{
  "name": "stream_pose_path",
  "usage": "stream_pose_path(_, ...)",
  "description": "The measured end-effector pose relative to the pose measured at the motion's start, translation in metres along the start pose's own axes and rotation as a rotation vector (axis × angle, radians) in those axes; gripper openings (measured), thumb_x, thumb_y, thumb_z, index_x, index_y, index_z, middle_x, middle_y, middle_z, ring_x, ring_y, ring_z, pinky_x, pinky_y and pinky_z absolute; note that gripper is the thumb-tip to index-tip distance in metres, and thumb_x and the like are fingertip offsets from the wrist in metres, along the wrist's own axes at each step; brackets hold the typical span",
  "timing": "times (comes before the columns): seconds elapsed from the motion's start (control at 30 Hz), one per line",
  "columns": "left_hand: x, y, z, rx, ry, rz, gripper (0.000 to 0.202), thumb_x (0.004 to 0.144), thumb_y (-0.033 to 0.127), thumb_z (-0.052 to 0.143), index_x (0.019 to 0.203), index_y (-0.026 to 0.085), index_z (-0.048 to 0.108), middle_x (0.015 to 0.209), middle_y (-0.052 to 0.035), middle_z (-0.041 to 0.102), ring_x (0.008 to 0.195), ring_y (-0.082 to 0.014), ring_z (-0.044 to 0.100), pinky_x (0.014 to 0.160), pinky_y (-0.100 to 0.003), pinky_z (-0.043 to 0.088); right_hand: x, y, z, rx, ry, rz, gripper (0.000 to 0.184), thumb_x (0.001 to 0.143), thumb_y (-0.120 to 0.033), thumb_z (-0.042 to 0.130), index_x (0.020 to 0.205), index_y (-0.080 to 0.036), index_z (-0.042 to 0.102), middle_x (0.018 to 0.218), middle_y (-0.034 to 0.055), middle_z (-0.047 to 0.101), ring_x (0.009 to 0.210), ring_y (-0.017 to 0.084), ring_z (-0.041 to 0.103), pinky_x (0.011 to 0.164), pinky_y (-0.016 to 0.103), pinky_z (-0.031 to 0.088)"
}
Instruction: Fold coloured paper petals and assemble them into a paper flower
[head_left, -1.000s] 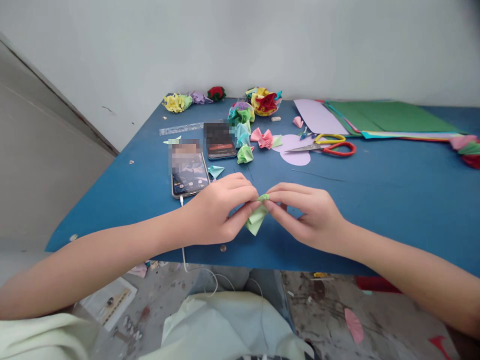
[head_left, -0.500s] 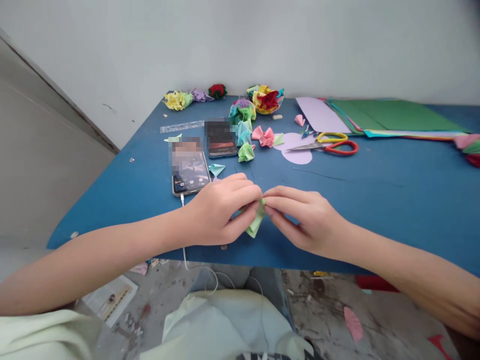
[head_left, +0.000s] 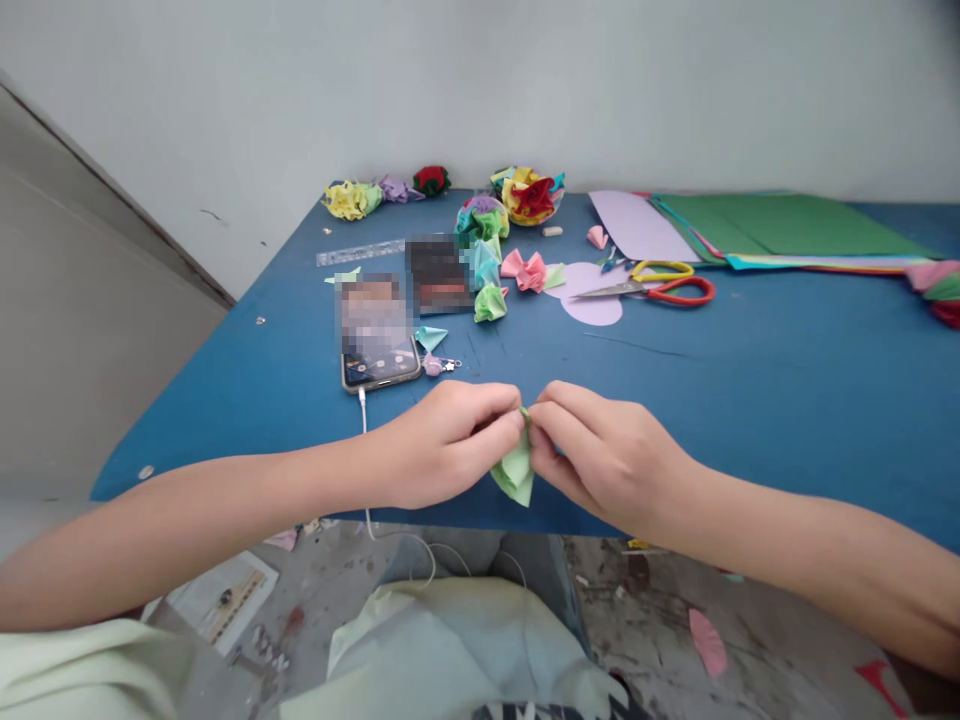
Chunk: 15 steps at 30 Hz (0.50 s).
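Near the front edge of the blue table, both hands meet at a folded piece of light green paper. My left hand is closed, thumb and fingers pinching the paper's top end. On the other side, my right hand is closed too, its fingertips pressed against the same end. The wider part of the paper hangs down between the hands, over the table edge. Fingers hide part of the pinched end. Just beyond my left hand lie a small pink and white charm and a folded light blue paper piece.
A phone with a white cable lies at left, a second phone behind it. Scissors rest on a lilac paper shape. Crumpled paper flowers and green sheets line the back.
Both hands have come slightly lower and nearer to me with the paper. The green paper has turned and shows a wider face. The charm by the phone has come into view.
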<state>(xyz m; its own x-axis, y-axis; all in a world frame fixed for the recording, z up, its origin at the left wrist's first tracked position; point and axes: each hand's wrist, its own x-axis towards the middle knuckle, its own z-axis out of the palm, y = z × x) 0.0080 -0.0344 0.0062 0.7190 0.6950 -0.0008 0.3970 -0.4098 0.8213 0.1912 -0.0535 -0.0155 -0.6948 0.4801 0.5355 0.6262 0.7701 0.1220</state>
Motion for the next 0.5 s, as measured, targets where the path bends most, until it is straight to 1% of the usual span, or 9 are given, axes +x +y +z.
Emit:
stream_pose_path(0.13, 0.0016, -0.0006, 0.0006, -0.055, -0.029, -0.029, 0.03, 0.091, 0.029, 0.033, 0.066, 0.015, 0.04, 0.06, 0.0045, 0.035, 0.057, -0.0069, 0.033, 0.052, -0.019, 0.028, -0.0034, 0.0016, -0.0018, -0.075, -0.026, -0.033, 0.023, 0.086, -0.014, 0.042, 0.064, -0.018, 0.048, 0.06, 0.0004, 0.039, 0.054, 0.013, 0.034, 0.046, 0.028, 0.027)
stream_pose_path(0.23, 0.0011, -0.0014, 0.0021, -0.009, 0.02, -0.014, 0.033, 0.092, 0.033, 0.032, 0.063, 0.016, 0.034, 0.058, 0.0049, 0.031, 0.054, -0.0071, 0.03, 0.051, -0.02, 0.027, -0.0061, 0.0019, -0.0015, -0.163, -0.024, -0.098, 0.015, 0.083, -0.011, 0.047, 0.07, -0.017, 0.049, 0.062, 0.001, 0.039, 0.058, 0.015, 0.036, 0.049, 0.029, 0.026)
stream_pose_path(0.3, 0.0001, -0.0023, 0.0031, 0.072, 0.045, 0.042, 0.032, 0.093, 0.029, 0.031, 0.064, 0.017, 0.032, 0.058, 0.0049, 0.033, 0.054, -0.0069, 0.032, 0.052, -0.02, 0.027, -0.0068, 0.0019, -0.0009, -0.183, -0.019, -0.13, 0.011, 0.082, -0.011, 0.049, 0.072, -0.016, 0.049, 0.062, 0.0011, 0.04, 0.059, 0.015, 0.037, 0.049, 0.03, 0.025)
stream_pose_path(0.37, -0.0011, -0.0037, 0.0035, 0.183, 0.046, 0.12, 0.028, 0.093, 0.025, 0.029, 0.066, 0.017, 0.034, 0.061, 0.004, 0.037, 0.056, -0.0076, 0.035, 0.055, -0.021, 0.029, -0.0063, 0.0025, -0.001, -0.149, -0.017, -0.145, 0.012, 0.083, -0.013, 0.048, 0.072, -0.016, 0.049, 0.062, 0.0015, 0.041, 0.059, 0.015, 0.038, 0.049, 0.03, 0.026)
stream_pose_path(0.5, -0.0019, -0.0078, 0.0029, 0.487, 0.055, 0.311, 0.024, 0.092, 0.022, 0.028, 0.071, 0.016, 0.038, 0.066, -0.0002, 0.041, 0.063, -0.0124, 0.036, 0.06, -0.025, 0.031, -0.0051, 0.0063, -0.0039, 0.028, -0.057, -0.117, 0.017, 0.085, -0.016, 0.044, 0.069, -0.016, 0.05, 0.064, 0.0026, 0.045, 0.057, 0.013, 0.038, 0.047, 0.028, 0.028)
